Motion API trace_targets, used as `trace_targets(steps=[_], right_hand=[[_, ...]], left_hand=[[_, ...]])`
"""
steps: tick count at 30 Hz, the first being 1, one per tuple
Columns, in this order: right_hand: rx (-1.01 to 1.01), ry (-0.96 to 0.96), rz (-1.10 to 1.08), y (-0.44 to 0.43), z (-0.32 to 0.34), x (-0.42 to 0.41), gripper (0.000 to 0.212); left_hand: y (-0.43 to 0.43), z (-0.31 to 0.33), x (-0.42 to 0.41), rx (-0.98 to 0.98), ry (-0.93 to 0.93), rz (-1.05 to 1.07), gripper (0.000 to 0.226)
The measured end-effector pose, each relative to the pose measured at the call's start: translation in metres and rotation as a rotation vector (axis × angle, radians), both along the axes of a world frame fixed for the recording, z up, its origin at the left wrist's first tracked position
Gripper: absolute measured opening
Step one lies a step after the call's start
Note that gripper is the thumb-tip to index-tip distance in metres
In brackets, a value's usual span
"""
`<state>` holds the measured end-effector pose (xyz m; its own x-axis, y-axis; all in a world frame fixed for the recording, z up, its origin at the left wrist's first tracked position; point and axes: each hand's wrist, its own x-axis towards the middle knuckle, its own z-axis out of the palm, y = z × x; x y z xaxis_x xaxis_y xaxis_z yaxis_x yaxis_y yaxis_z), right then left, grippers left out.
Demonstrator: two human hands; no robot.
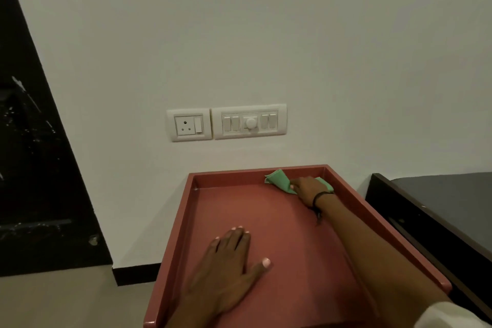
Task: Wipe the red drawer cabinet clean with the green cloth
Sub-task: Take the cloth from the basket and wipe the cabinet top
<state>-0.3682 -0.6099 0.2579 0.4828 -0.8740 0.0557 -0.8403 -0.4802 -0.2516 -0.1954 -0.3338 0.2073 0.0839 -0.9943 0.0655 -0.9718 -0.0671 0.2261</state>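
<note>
Red drawer cabinet (pixel 175 242) is standing against the wall (pixel 266 34), and only its rimmed top is showing, with its long axis running away from the person. The green cloth (pixel 278 181) is lying bunched in the far right corner of that top, close to the back and right rims, below and to the right of the switch plate (pixel 250 122). The right hand (pixel 306 190) is reaching out to it with the arm stretching along the right side. Its fingers are curling over the cloth and gripping it against the surface. The left hand (pixel 226 269) is resting flat and open on the near middle of the top, well apart from the cloth, seemingly bracing. Nearly all of the top is lying nearer and to the left of the cloth, so the coming stroke is probably heading leftward along the back rim or back toward the body.
</note>
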Motion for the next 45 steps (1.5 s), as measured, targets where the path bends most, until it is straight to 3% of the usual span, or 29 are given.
trace_targets(steps=[8,18,22,37,45], right_hand=[[0.045,-0.099,0.014,0.044,-0.02,-0.047,0.047],[-0.008,-0.11,0.03,0.242,-0.037,-0.144,0.045],[-0.009,-0.135,-0.019,0.276,-0.036,-0.158,0.046],[0.117,-0.032,-0.046,0.038,-0.011,-0.056,0.049],[0.074,0.078,-0.069,0.004,-0.013,-0.038,0.05]], left_hand=[[0.002,0.005,-0.003,0.021,0.026,-0.003,0.102],[-0.001,0.004,-0.002,0.003,0.044,-0.017,0.106],[0.001,0.006,-0.002,-0.006,0.033,-0.011,0.101],[-0.008,0.004,-0.018,-0.025,0.013,0.053,0.107],[-0.009,0.002,-0.019,-0.02,0.01,0.041,0.107]])
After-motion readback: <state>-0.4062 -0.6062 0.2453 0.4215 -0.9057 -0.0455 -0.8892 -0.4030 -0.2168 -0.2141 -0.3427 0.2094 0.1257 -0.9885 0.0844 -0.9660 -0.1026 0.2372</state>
